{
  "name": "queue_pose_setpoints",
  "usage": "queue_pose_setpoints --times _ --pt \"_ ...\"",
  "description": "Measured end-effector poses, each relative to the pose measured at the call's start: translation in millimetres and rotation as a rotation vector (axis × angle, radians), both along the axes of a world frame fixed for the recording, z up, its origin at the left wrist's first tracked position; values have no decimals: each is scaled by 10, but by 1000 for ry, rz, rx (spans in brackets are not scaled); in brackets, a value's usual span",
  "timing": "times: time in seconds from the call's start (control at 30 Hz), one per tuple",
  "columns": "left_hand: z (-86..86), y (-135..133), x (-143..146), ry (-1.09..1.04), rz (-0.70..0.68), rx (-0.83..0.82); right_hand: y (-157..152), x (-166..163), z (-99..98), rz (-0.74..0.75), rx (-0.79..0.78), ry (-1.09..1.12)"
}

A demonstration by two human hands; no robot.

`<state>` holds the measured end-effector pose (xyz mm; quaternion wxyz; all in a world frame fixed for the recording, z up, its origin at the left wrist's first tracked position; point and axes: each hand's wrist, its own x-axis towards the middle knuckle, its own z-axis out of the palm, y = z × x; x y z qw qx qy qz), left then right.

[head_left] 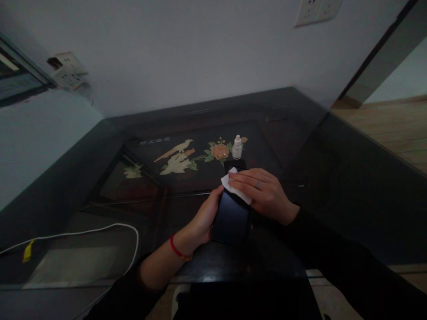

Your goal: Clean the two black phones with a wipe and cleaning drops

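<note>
A dark smartphone (231,220) is gripped along its left side by my left hand (204,220), thumb on the near edge and the other fingers hidden beneath. My right hand (267,193) presses a folded white cloth (238,189) onto the upper part of the screen, its fingers together over the cloth. Just beyond the phone's top end a small clear bottle with a white cap (237,147) stands upright on the dark table (187,262). Neither hand touches the bottle.
Bird and flower decoration (178,153) lies across the tabletop. A white cable (90,231) with a yellow tag (28,251) runs over the left side. Wall sockets (68,71) are at the left, and more sockets (318,11) at the upper right.
</note>
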<state>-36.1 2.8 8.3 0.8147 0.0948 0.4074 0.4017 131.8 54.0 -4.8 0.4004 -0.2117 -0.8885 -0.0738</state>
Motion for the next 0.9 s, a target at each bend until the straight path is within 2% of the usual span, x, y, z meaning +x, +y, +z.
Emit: queue_pose_setpoints --times 0.23,0.3,0.43,0.6,0.7,0.8,0.9 --pt "0 67 -57 -41 -22 19 50 27 6 214 -58 -57" --pt "36 72 -79 -33 -36 22 71 93 32 191 -31 1" --pt "81 49 -83 -18 -107 2 95 175 72 17 30 174" --pt "92 32 -55 -25 -163 -7 121 140 77 39 73 -62" --pt "117 49 -64 2 -122 14 150 138 56 17 77 -118" --pt "129 70 -84 48 -9 72 156 142 29 -34 41 -114" --pt "110 84 -93 79 71 131 119 114 13 14 -31 -95"
